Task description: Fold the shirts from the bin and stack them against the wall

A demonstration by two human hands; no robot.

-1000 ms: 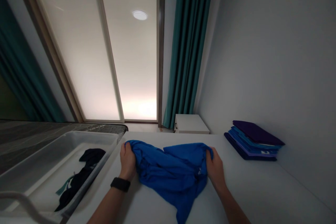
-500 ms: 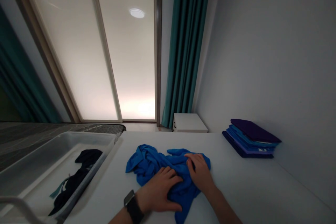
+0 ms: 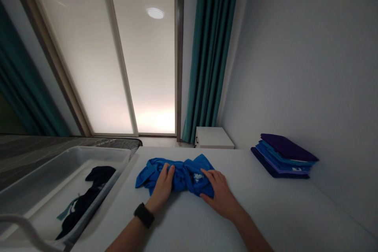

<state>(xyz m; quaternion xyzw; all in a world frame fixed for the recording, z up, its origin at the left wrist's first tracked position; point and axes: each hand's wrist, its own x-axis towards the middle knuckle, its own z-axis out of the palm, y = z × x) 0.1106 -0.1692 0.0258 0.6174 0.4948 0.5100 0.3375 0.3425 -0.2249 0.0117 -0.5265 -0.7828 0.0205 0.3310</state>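
A crumpled blue garment (image 3: 183,173) with a small white print lies bunched on the white table (image 3: 265,212). My left hand (image 3: 161,189), with a black watch on its wrist, grips the garment's left-middle part, fingers curled into the cloth. On the garment's right end rests my right hand (image 3: 220,195), fingers stretched out flat and pressing the cloth down.
A stack of folded blue and purple clothes (image 3: 283,155) sits at the table's far right by the wall. A clear plastic bin (image 3: 53,189) to the left holds dark garments (image 3: 88,197). A small white cabinet (image 3: 212,138) and teal curtains (image 3: 206,55) stand beyond the table.
The garment went from spread between both hands to gathered into a tighter bundle farther from me. My left hand shifted from lying on top to gripping the cloth.
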